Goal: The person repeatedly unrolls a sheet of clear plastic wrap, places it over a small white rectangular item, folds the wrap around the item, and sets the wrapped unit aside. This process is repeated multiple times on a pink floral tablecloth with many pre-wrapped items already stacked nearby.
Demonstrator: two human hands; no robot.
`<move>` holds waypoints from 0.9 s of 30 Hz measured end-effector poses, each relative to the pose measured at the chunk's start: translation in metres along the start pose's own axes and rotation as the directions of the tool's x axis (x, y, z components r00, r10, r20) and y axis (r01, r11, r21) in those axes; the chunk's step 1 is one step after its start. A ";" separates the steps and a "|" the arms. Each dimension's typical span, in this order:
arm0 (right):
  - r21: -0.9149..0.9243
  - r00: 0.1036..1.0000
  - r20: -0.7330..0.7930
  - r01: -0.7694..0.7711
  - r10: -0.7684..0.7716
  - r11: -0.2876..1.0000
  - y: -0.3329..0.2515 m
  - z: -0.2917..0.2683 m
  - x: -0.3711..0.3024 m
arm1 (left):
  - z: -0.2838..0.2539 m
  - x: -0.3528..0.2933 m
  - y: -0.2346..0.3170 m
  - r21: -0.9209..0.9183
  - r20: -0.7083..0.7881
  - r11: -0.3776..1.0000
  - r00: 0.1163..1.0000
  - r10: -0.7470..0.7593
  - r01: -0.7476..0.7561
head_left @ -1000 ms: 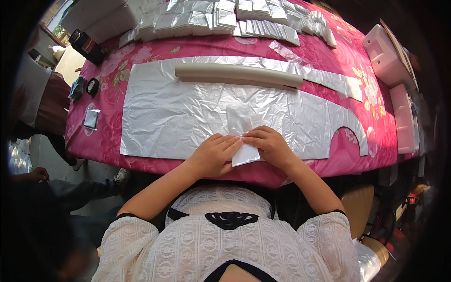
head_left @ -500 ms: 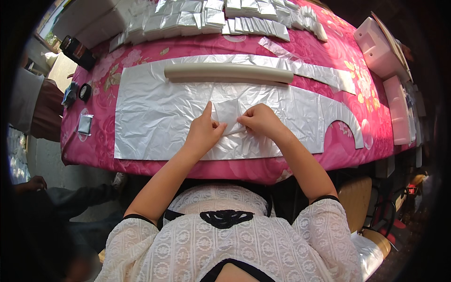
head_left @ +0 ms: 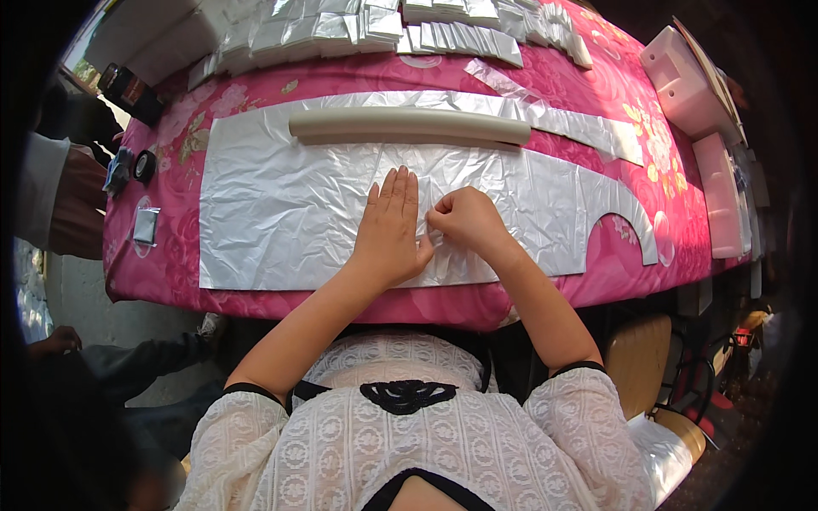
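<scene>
A silvery-white plastic bag (head_left: 281, 213) lies flat and creased on the table in front of me. It has a curved cut-out and strap-like handles at its right end. My left hand (head_left: 390, 226) lies flat on it near the middle, fingers stretched out, covering most of a small folded silvery bag. At that folded bag's right edge, my right hand (head_left: 465, 219) is closed in a pinch; the fingertips are partly hidden. Just beyond both hands, a grey-beige tube (head_left: 409, 124) rests across the flat bag.
Stacks of folded silvery packets (head_left: 460, 41) line the far edge of the pink flowered tablecloth (head_left: 588, 85). To the left are a black jar (head_left: 129, 94), a black tape roll (head_left: 145, 166) and one small packet (head_left: 146, 225). White foam boxes (head_left: 694, 89) stand right. Another person's hand (head_left: 64, 341) shows lower left.
My left hand has gone from pinching, index finger extended, to lying flat over the folded bag. My right hand keeps its pinch in about the same place. The view has shifted slightly.
</scene>
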State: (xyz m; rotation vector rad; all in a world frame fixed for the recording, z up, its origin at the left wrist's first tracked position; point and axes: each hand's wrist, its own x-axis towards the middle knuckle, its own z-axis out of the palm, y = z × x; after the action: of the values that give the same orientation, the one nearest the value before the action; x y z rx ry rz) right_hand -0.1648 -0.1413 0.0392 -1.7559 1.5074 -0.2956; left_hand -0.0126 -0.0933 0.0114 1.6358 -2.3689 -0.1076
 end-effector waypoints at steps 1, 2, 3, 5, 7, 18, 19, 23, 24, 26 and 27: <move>0.007 1.000 -0.004 -0.022 0.022 1.000 -0.001 0.001 -0.002 | 0.005 0.000 0.004 -0.045 -0.001 0.999 1.000 -0.021 0.021; 0.014 0.999 -0.010 -0.045 0.045 0.999 -0.004 0.001 -0.004 | 0.009 -0.001 0.008 -0.090 -0.001 0.995 0.999 -0.042 0.041; 0.022 0.998 -0.016 -0.067 0.067 0.998 -0.005 0.001 -0.005 | 0.011 -0.002 0.010 -0.136 0.000 0.989 0.998 -0.061 0.061; -0.049 0.998 -0.057 -0.029 0.026 0.998 -0.004 0.004 -0.010 | 0.013 -0.002 0.011 -0.119 0.026 0.991 0.998 -0.063 0.065; -0.150 0.990 -0.137 0.012 -0.032 0.989 -0.003 0.010 -0.019 | 0.017 -0.003 0.012 -0.090 0.035 0.994 0.998 -0.058 0.061; -0.170 0.904 -0.317 0.242 -0.286 0.955 0.023 0.003 -0.071 | -0.004 -0.029 0.013 -0.107 0.128 0.992 0.989 0.078 -0.064; -0.130 0.893 -0.319 0.292 -0.319 0.948 0.025 0.002 -0.077 | -0.012 -0.043 0.015 -0.109 0.173 0.985 0.973 0.153 -0.135; -0.047 0.885 -0.243 0.398 -0.397 0.916 0.025 0.012 -0.089 | -0.017 -0.097 0.010 -0.023 0.129 0.961 0.953 0.275 -0.275; 0.000 0.879 -0.215 0.435 -0.425 0.900 0.023 0.015 -0.091 | -0.018 -0.104 0.008 -0.105 0.099 0.959 0.957 0.274 -0.264; 0.164 0.870 -0.142 0.492 -0.473 0.855 0.014 0.019 -0.093 | -0.031 -0.114 0.006 -0.297 0.123 0.929 0.956 0.266 -0.220; 0.317 0.870 -0.074 0.484 -0.488 0.815 0.013 0.021 -0.093 | -0.039 -0.118 0.006 -0.405 0.145 0.897 0.956 0.255 -0.178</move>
State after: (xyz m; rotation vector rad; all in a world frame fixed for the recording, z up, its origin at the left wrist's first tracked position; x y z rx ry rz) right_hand -0.1860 -0.0477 0.0447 -1.8358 0.9050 -0.7511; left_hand 0.0312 0.0212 0.0297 1.2130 -2.4491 -0.6783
